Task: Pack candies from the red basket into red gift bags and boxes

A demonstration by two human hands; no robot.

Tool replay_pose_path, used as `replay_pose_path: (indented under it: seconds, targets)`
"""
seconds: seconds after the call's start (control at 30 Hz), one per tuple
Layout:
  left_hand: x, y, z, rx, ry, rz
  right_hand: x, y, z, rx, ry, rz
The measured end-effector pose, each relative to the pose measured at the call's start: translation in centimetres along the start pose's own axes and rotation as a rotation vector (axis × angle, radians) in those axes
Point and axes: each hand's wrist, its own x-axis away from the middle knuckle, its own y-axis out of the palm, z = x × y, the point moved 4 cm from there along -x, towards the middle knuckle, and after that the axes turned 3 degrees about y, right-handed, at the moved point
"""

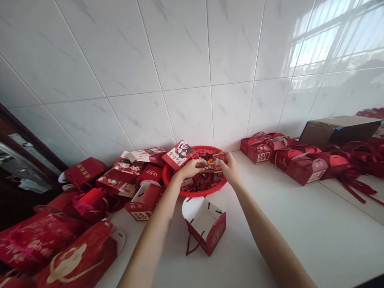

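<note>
Both my hands are over a red plastic basket point(220, 189) filled with small red wrapped packets. My right hand point(230, 169) pinches the right end of a red printed packet point(213, 163) with yellow patterns. At that packet's left end, the curled fingers of my left hand point(192, 169) grip it too. In front of the basket stands an open red gift box point(215, 236) with a white inside and a dark red cord handle. No contents show in it. A printed red box point(179, 155) leans on the basket's left rim, just behind my left hand.
Red gift boxes and bags point(85, 256) crowd the left side of the white table point(288, 208). Several closed red boxes point(309, 168) stand at the right, beside a cardboard box point(345, 130) and dark red ribbons point(357, 188). A tiled wall point(189, 60) rises behind.
</note>
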Motion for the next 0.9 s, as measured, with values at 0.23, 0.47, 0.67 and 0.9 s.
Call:
replay_pose_path:
  seconds: [0.23, 0.47, 0.67, 0.9]
  targets:
    - [0.4, -0.5, -0.8, 0.072, 0.073, 0.089, 0.0, 0.2, 0.0, -0.069, 0.023, -0.072]
    - [0.9, -0.4, -0.3, -0.038, 0.135, 0.172, 0.1, 0.2, -0.2, -0.043, 0.018, -0.098]
    - [1.3, -0.4, 0.5, -0.092, 0.118, 0.189, 0.0, 0.4, -0.2, 0.011, -0.001, -0.118]
    - [1.3, -1.0, 0.9, -0.075, 0.114, 0.333, 0.1, 0.5, -0.4, -0.009, -0.005, -0.128]
